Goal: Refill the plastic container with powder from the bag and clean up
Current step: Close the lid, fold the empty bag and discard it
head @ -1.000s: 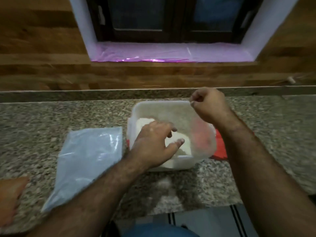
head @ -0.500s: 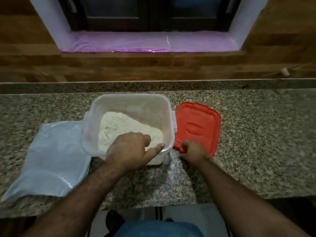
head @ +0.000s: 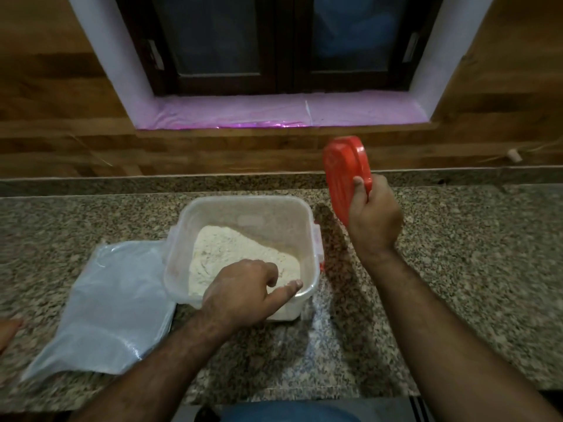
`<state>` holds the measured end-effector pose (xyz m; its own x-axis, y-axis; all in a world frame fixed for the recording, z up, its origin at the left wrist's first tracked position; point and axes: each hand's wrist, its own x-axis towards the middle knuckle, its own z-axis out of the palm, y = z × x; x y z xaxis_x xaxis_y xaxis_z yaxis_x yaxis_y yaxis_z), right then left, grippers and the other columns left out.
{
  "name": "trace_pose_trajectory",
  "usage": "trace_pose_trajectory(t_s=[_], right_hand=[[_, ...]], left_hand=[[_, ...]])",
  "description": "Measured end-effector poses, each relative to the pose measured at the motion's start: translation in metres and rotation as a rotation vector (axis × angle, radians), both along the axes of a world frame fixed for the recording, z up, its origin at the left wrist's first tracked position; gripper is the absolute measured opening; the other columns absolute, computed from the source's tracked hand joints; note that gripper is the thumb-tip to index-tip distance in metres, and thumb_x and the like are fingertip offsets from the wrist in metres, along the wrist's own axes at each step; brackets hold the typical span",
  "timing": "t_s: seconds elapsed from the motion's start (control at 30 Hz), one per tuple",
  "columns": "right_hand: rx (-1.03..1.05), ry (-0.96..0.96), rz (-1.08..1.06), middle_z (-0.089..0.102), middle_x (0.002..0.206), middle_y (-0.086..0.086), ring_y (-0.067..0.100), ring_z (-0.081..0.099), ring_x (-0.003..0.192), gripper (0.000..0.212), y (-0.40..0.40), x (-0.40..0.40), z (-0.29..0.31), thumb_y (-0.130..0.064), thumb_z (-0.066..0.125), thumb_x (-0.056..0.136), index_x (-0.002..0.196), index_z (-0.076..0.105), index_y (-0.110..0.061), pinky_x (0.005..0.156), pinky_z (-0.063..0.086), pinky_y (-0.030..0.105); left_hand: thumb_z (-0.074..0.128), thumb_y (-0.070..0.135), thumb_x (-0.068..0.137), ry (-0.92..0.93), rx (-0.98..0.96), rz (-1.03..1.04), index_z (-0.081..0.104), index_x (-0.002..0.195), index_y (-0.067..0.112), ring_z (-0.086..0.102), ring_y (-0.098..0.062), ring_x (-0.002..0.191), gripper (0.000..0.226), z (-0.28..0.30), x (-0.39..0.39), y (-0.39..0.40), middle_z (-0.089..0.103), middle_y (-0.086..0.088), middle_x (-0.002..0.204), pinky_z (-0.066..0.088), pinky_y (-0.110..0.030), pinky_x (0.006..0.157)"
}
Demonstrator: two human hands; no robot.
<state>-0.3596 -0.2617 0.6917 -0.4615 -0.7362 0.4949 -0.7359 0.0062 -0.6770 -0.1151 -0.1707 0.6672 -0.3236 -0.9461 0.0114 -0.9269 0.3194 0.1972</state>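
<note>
A clear square plastic container (head: 243, 210) stands on the granite counter (head: 457, 269), partly filled with white powder (head: 231, 251). My left hand (head: 243, 292) grips its near rim, thumb along the edge. My right hand (head: 373, 220) holds the red lid (head: 342, 175) up on edge in the air, to the right of the container and above the counter. A flattened clear plastic bag (head: 112, 306) lies on the counter, touching the container's left side.
A low granite ledge and a wooden wall run behind the counter, under a window sill covered in pink film (head: 274, 112). The counter's front edge is close to my body. Part of another person's hand (head: 7, 330) shows at the far left edge.
My right hand took hold of the red lid lying right of the container and lifted it up on edge. My left hand stayed on the container's near rim.
</note>
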Motion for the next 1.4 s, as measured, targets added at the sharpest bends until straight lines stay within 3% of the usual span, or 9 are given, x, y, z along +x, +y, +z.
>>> trace_pose_trajectory(t_s=[0.17,0.27,0.43,0.57,0.63,0.83,1.07,1.2,1.4], right_hand=[[-0.298,-0.169,0.123,0.058,0.076,-0.01,0.005,0.051,0.062,0.035,0.008,0.032,0.073,-0.046,0.053,0.11,0.097,0.064,-0.015,0.056,0.037,0.011],[-0.313,-0.495,0.226,0.061,0.077,-0.013,-0.002,0.056,0.064,0.032,0.008,0.047,0.099,-0.049,0.051,0.11,0.093,0.058,-0.023,0.063,0.052,0.022],[0.171,-1.216,0.495,0.081,0.108,0.018,0.029,0.08,0.1,0.047,-0.005,0.065,0.091,-0.045,0.049,0.112,0.123,0.068,-0.004,0.088,0.066,0.053],[0.437,-1.252,0.475,0.076,0.124,0.026,0.041,0.073,0.118,0.053,-0.002,0.071,0.061,-0.047,0.051,0.111,0.126,0.073,-0.001,0.1,0.058,0.065],[0.473,-1.088,0.466,0.081,0.111,0.021,0.036,0.077,0.105,0.051,0.001,0.072,0.049,-0.046,0.052,0.111,0.113,0.077,-0.002,0.095,0.063,0.057],[0.488,-0.505,0.386,0.073,0.117,0.001,0.025,0.075,0.102,0.064,0.03,0.077,0.017,-0.075,0.063,0.077,0.124,0.062,-0.032,0.09,0.064,0.052],[0.532,-0.394,0.312,0.07,0.12,0.003,0.023,0.071,0.101,0.041,0.053,0.081,-0.002,-0.047,0.063,0.102,0.132,0.059,-0.02,0.086,0.062,0.043],[0.539,-0.336,0.315,0.067,0.118,0.003,0.014,0.067,0.086,0.038,0.054,0.083,-0.004,-0.045,0.056,0.108,0.131,0.055,-0.015,0.061,0.051,0.027],[0.751,-0.544,0.364,0.07,0.12,0.008,0.029,0.075,0.098,0.043,0.038,0.081,0.011,-0.046,0.053,0.109,0.143,0.054,-0.02,0.085,0.065,0.05]], left_hand=[[0.048,0.087,0.086,0.348,-0.026,0.106,0.068,0.093,0.034,0.054,-0.006,0.073,0.057,0.009,0.004,-0.003,0.052,0.014,0.072,0.04,-0.032,0.064],[0.069,0.072,0.087,0.769,-0.162,0.346,0.065,0.105,0.034,0.058,-0.01,0.081,0.042,0.029,0.016,-0.025,0.061,0.009,0.089,0.047,-0.03,0.068],[0.072,0.062,0.085,1.174,-0.52,0.726,0.058,0.141,0.018,0.061,-0.024,0.116,0.073,0.069,0.081,-0.074,0.06,-0.008,0.133,0.051,-0.031,0.102],[0.072,0.053,0.084,1.419,-0.235,0.721,0.068,0.129,0.007,0.064,-0.018,0.096,0.064,0.067,0.114,-0.069,0.072,-0.021,0.122,0.054,-0.038,0.088],[0.068,0.048,0.085,1.369,-0.121,0.697,0.075,0.114,0.014,0.07,-0.017,0.089,0.045,0.053,0.115,-0.058,0.079,-0.008,0.107,0.059,-0.042,0.086],[0.058,0.054,0.093,1.13,0.016,0.767,0.048,0.161,0.029,0.06,-0.02,0.139,0.073,0.02,0.108,-0.027,0.06,0.004,0.156,0.046,-0.052,0.121],[0.057,0.041,0.108,0.9,0.047,0.719,0.032,0.17,0.025,0.047,-0.028,0.152,0.069,0.004,0.105,-0.011,0.048,-0.004,0.167,0.034,-0.046,0.129],[0.053,0.042,0.111,0.78,0.08,0.698,0.023,0.174,0.023,0.036,-0.029,0.159,0.072,0.001,0.104,-0.006,0.036,-0.005,0.174,0.028,-0.047,0.131],[0.052,0.062,0.097,0.757,0.187,0.678,0.051,0.154,0.028,0.064,-0.028,0.129,0.066,0.018,0.117,-0.015,0.067,0.001,0.142,0.05,-0.053,0.115]])
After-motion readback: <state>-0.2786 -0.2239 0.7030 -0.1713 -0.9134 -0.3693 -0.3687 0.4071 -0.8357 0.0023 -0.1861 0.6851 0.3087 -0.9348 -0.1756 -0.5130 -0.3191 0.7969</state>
